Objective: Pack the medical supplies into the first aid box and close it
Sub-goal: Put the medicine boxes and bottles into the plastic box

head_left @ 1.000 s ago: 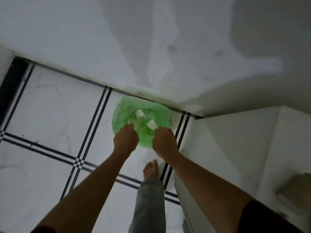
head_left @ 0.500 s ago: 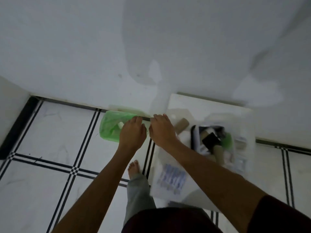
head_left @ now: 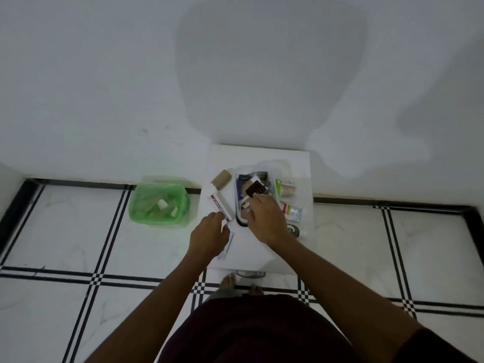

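Note:
A clear plastic first aid box (head_left: 273,165) stands open on a small white table (head_left: 235,155), with dark items and a brown blister pack (head_left: 256,190) inside. My right hand (head_left: 267,222) lies over the box's near end. Its fingertips touch the blister pack and a small white-and-red packet (head_left: 245,203). My left hand (head_left: 209,238) is at the table's left front, fingers curled round the near end of a long white carton (head_left: 220,205) with a red stripe. A printed leaflet (head_left: 227,244) lies under that hand.
A brown roll (head_left: 222,178) lies left of the box. To its right lie a green-capped tube (head_left: 284,184), a beige bandage roll (head_left: 288,192), a striped tube (head_left: 292,210) and a round tape (head_left: 293,229). A green-lined bin (head_left: 159,204) stands on the floor to the left. My feet are below the table.
My view swung from the green bin to the table. Both hands left the bin's rim and moved right onto the supplies at the box.

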`<state>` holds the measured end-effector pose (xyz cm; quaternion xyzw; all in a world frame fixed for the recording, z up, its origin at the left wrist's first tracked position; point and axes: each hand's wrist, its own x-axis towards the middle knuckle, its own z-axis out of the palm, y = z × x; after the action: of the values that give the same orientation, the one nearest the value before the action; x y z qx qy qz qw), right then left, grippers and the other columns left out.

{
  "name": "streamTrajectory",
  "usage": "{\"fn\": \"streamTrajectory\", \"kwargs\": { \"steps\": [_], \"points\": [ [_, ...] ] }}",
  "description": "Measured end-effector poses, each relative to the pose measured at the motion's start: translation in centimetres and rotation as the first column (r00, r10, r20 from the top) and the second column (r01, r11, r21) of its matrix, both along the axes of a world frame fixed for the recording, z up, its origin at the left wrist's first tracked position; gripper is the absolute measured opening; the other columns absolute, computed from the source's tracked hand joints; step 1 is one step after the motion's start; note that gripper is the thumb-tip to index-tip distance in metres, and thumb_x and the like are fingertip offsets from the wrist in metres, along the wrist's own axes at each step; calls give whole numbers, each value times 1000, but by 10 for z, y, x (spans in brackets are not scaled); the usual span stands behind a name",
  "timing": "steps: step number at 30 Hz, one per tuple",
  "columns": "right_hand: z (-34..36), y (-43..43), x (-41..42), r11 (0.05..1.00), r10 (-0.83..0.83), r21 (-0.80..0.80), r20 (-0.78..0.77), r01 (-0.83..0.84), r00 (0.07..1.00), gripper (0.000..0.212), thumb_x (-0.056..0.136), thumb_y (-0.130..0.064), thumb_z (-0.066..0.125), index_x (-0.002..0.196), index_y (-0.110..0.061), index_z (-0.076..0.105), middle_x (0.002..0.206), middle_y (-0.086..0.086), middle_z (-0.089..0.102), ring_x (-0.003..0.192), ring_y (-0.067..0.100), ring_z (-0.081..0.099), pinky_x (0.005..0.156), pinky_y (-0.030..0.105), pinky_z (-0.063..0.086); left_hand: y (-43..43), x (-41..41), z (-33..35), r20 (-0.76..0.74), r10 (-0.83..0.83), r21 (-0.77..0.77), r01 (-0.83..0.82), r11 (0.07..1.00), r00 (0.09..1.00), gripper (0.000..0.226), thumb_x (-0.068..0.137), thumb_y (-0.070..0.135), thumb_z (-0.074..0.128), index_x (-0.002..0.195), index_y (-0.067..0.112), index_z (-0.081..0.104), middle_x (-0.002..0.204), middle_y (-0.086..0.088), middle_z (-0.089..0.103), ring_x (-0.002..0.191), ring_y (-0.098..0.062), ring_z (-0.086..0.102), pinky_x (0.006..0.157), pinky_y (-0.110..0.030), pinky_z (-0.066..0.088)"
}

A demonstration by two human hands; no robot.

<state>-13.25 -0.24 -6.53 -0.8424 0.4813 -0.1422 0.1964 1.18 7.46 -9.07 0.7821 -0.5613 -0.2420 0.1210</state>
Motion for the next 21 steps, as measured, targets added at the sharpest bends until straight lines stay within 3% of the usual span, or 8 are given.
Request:
{"fn": "streamTrajectory", "kwargs": {
  "steps": [6, 9, 12, 17, 21],
  "points": [
    [-18, 6, -23, 975, -208, 82, 30, 205, 978, 21, 80, -11, 47, 91, -1, 61, 84, 17, 63, 77, 33, 58, 65, 38, 51, -2, 1, -22, -140, 160, 91, -148, 985, 977, 41, 82, 29, 62, 114, 4, 53, 111, -14, 57, 105, -31, 53, 80, -39, 45],
    [-29, 7, -36, 926, -365, 109, 20, 361, 931, 17, 78, 0, 53, 93, -2, 60, 91, 19, 61, 84, 35, 56, 63, 42, 52, -2, 7, -44, -156, 236, 199, -203, 959, 959, 61, 75, 32, 73, 120, 0, 47, 117, -19, 51, 112, -36, 48, 87, -43, 42],
    [-48, 12, -49, 869, -476, 163, 20, 467, 879, 19, 79, 1, 56, 97, -5, 56, 97, 16, 58, 93, 33, 53, 66, 40, 49, 2, 9, -64, -82, 205, 263, -177, 948, 975, 84, 64, 41, 81, 124, -2, 40, 121, -21, 45, 115, -39, 43, 92, -48, 40],
    [-86, 13, -64, 844, -394, 308, -201, 439, 897, 50, 76, 3, 58, 125, -6, 48, 123, 16, 52, 113, 34, 47, 82, 44, 50, -1, -6, -78, 31, 269, 362, -262, 895, 963, 120, 50, 58, 83, 137, 2, 24, 131, -19, 37, 122, -38, 37, 95, -53, 40],
    [-108, 0, -70, 892, -271, 288, -277, 348, 922, 56, 72, 7, 60, 126, -4, 47, 121, 19, 55, 110, 35, 50, 84, 41, 47, -9, -14, -92, 100, 369, 366, -379, 850, 924, 116, 47, 50, 88, 133, 3, 27, 127, -17, 37, 119, -37, 38, 90, -54, 44]
  ]
}}
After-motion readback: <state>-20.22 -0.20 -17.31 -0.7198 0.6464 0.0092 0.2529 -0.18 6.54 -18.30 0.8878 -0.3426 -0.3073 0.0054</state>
